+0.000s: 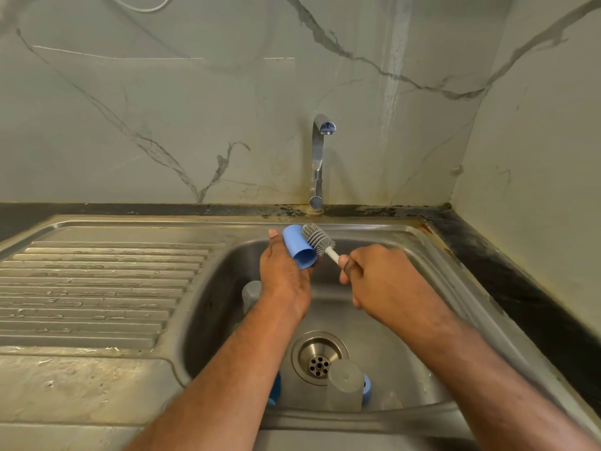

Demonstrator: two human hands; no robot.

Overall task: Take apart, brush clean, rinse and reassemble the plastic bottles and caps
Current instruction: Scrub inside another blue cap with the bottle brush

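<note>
Left hand (285,275) grips the blue cap (299,246) over the sink (422,288), cap sticking out past the fingers w/ its open end facing the camera. Right hand (374,281) is closed round the brush (317,239) handle, grey bristles touching the cap's side. Handle mostly hidden in the fist. Clear bottle (251,292) half behind the left wrist; grey cup (345,385) near the drain covers another blue piece, can't tell what.
</note>
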